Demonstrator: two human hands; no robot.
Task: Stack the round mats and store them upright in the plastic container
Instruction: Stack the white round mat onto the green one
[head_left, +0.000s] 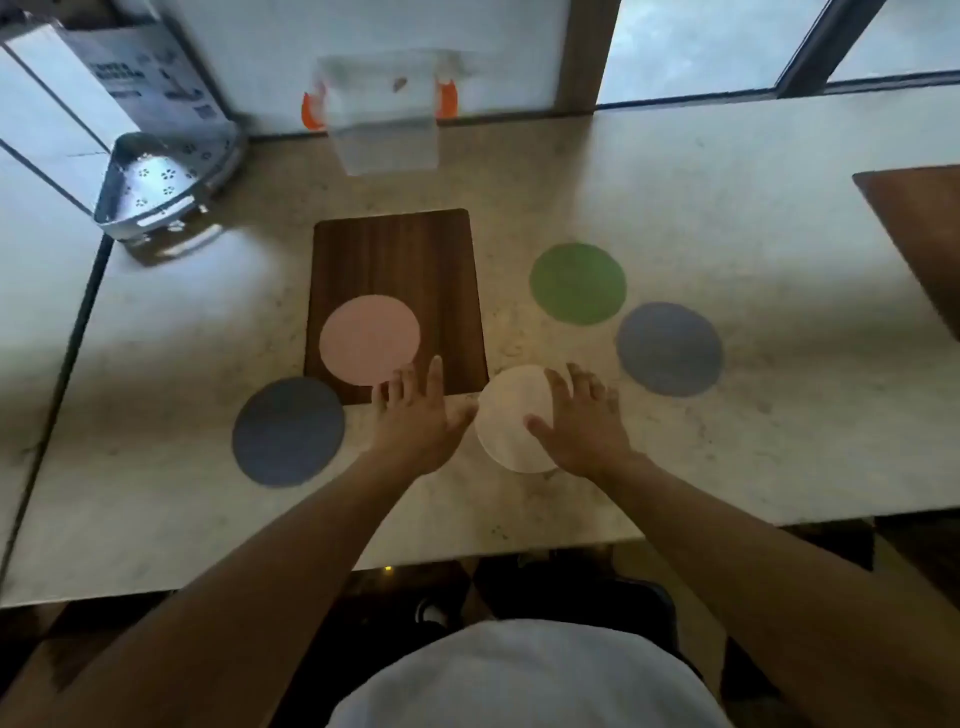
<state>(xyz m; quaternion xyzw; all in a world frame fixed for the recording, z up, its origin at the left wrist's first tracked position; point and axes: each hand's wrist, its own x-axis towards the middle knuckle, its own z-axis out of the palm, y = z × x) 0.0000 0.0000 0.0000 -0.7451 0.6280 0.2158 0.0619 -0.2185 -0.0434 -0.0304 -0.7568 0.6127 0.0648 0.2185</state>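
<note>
Right hand (582, 421) seemingly on white mat (511, 415), fingers (558, 382) spread

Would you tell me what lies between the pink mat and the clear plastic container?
In the head view, only bare wooden board and then bare countertop lie between the pink mat and the container.

This is looking like a home kitchen or dining corner. A pale, stone-patterned countertop (727, 218) is running along large windows with dark frames (810, 57). A perforated metal corner rack (156, 182) is sitting at the far left, a dark wooden cutting board (395, 254) is lying flat on the counter, and a clear plastic container with orange latches (384, 119) is standing against the wall.
</note>
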